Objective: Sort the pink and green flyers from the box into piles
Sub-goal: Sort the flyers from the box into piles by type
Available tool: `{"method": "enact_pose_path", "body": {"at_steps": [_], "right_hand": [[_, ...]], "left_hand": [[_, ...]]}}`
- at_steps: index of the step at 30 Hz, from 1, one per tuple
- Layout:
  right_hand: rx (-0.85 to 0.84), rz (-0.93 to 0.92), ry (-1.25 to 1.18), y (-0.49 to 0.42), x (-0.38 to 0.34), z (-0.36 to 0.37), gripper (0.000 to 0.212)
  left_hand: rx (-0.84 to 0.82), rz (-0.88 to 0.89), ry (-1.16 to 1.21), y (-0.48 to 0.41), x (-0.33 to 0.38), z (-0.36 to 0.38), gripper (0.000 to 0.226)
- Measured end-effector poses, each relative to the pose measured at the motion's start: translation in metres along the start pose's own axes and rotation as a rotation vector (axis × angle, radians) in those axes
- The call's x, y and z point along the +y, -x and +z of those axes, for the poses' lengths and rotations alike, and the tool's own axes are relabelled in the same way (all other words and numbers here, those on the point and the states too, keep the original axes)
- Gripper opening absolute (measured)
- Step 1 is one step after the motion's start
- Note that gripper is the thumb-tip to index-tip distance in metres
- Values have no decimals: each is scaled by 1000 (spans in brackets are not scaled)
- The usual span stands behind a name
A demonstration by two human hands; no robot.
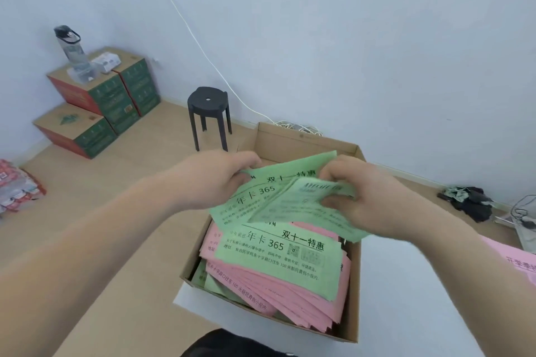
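Flyers (256, 197) are spanning nine to three o'clock over the box (304, 140), left hand (223, 180) and right hand (362, 200) gripping opposite sides.

I see the open brown cardboard box (352, 269) at centre, with pink and green paper flyers (278, 258) stacked in it. Left hand (220, 180) and right hand (368, 200) grip green paper sheets (261, 197) above that stack. Round black plastic stool (207, 101) sits behind the box, to the left. Printed cardboard cartons (110, 95) are far left by the wall, with a clear plastic water bottle (71, 49) on top. Single pink paper flyer (510, 255) lies on the white worktop (406, 298), right of the box.
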State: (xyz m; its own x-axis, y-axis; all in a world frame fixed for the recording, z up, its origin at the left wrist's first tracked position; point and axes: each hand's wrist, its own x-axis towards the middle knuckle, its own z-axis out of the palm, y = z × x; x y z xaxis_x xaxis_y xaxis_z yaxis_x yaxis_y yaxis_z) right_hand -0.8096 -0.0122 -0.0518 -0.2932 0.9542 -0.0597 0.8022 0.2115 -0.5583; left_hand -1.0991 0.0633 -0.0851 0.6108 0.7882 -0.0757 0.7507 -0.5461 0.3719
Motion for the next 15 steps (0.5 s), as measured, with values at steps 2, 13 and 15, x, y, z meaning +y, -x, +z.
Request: {"method": "enact_pose_path", "body": {"at_steps": [2,13,15], "right_hand": [[63,-157,247,0,-13,18,23],[-30,-20,409,-9,-14,74,23],[-15,28,340,-12,-15,78,29]], "left_hand": [[-65,74,-124,-4,14,-9,26],[17,-215,691,23,2,40,36],[78,-324,979,41,-5,48,70]]}}
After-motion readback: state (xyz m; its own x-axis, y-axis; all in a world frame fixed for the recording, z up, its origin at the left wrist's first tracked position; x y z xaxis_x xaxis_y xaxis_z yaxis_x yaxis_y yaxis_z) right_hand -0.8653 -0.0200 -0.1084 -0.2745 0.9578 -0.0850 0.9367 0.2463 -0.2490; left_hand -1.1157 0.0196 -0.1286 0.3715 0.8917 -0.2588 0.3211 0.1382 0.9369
